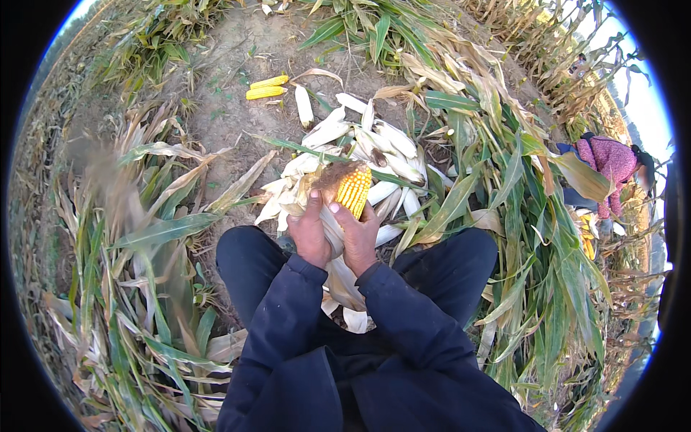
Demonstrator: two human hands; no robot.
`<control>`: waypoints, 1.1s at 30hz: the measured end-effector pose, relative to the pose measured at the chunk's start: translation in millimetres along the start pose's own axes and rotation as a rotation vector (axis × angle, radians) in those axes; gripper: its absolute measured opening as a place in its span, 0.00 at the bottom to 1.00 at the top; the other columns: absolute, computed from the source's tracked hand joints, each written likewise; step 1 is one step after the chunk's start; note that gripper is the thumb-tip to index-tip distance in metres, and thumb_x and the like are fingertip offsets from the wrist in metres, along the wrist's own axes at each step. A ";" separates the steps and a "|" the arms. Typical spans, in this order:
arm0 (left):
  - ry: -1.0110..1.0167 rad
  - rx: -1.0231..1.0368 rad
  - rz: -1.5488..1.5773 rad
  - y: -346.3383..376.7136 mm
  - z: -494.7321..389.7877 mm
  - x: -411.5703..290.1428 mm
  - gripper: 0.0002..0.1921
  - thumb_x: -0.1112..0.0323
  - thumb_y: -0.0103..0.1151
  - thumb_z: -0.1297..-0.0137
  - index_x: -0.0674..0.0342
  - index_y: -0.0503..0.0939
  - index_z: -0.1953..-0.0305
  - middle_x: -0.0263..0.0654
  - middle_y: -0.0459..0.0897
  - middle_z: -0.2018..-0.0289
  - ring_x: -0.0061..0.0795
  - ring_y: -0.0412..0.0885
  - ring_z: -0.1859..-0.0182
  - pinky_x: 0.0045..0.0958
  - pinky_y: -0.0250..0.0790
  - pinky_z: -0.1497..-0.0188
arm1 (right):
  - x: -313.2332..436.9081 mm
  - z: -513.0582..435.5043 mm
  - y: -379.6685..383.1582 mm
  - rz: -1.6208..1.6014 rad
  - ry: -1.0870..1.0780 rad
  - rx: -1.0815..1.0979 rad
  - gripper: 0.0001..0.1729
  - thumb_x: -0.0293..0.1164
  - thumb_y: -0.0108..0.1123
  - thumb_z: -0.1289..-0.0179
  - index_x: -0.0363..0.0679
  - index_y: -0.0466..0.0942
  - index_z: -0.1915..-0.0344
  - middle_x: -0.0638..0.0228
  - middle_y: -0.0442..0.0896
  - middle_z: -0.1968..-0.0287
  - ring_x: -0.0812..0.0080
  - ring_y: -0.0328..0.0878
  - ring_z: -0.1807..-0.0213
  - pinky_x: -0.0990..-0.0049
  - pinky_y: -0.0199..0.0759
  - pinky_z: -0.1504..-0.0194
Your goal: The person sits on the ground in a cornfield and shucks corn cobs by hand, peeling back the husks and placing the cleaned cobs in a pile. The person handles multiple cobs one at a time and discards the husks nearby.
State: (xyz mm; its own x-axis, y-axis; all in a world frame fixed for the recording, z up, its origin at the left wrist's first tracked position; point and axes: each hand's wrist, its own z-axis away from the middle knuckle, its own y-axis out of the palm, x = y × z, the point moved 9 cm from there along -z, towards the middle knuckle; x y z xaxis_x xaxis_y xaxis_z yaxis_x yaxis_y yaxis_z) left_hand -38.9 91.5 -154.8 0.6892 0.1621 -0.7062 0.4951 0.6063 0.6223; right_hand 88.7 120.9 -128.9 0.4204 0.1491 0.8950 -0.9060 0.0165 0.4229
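Note:
Between my hands, a yellow ear of corn (354, 190) stands partly bared, with brown silk at its tip and pale husk pulled down around its lower part. My left hand (311, 229) grips the husk on the left side, thumb up near the silk. On the right, my right hand (356, 232) wraps the ear's lower part, thumb against the kernels. Just beyond lies a heap of ears in pale husks (386, 146). Two bare yellow ears (267, 88) rest side by side on the soil farther off, near a single husked ear (304, 106).
Cut corn stalks with green and dry leaves lie in piles at the left (156, 259) and right (540, 232). A person in a patterned pink top (610, 162) bends at the far right, by some yellow ears (587, 237). Standing corn plants (545, 65) rise at the upper right.

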 end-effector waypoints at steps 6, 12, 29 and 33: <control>-0.099 0.036 0.310 -2.9 -1.8 22.6 0.18 0.63 0.55 0.14 0.69 0.77 0.34 0.44 0.85 0.39 0.40 0.84 0.38 0.44 0.76 0.31 | 7.4 -7.7 -12.3 -0.127 0.048 0.027 0.24 0.27 0.71 0.32 0.31 0.80 0.39 0.63 0.88 0.45 0.73 0.86 0.48 0.72 0.80 0.42; -0.208 0.204 0.509 26.5 24.4 -1.0 0.20 0.53 0.53 0.14 0.64 0.79 0.39 0.43 0.87 0.44 0.39 0.84 0.39 0.45 0.74 0.30 | 6.8 -34.6 -34.3 -0.188 0.036 -0.040 0.24 0.32 0.70 0.30 0.31 0.78 0.40 0.61 0.89 0.52 0.68 0.89 0.55 0.69 0.84 0.48; -0.175 1.117 -0.581 28.5 136.4 -30.2 0.35 0.54 0.77 0.36 0.66 0.76 0.34 0.44 0.81 0.41 0.39 0.80 0.38 0.40 0.66 0.29 | 73.9 -59.1 -91.7 -0.264 -0.100 0.159 0.25 0.35 0.64 0.26 0.31 0.76 0.37 0.51 0.87 0.46 0.57 0.90 0.50 0.56 0.88 0.47; -0.118 0.965 -0.527 48.1 110.5 -57.9 0.60 0.41 0.79 0.39 0.62 0.54 0.16 0.50 0.68 0.24 0.41 0.74 0.29 0.44 0.61 0.23 | 75.9 -50.6 -90.5 -0.142 -0.093 0.211 0.27 0.32 0.67 0.29 0.30 0.75 0.35 0.49 0.87 0.43 0.56 0.90 0.48 0.55 0.89 0.45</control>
State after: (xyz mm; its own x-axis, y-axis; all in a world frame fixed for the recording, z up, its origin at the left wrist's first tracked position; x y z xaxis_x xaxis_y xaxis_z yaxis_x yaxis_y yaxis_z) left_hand 3.4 25.3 -46.6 0.2912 -0.0439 -0.9556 0.9109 -0.2926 0.2910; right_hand 200.2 180.7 -106.5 0.5537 0.0686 0.8299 -0.8119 -0.1769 0.5564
